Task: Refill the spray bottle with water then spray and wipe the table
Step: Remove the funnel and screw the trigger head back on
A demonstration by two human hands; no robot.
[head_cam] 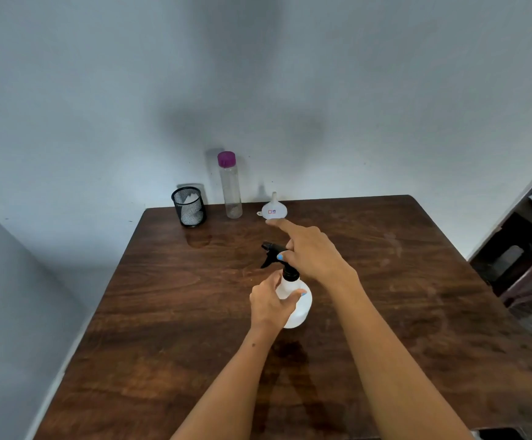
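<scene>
Wooden table [385, 281]: bottle [299, 308] central.

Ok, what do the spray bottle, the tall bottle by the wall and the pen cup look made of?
Spray bottle: seemingly plastic, with a matte, milky white body and a black trigger head.
Tall bottle: clear, see-through wall with a purple cap; likely plastic, though glass can't be ruled out.
Pen cup: black wire mesh, probably metal, since the white contents show through its holes.
</scene>
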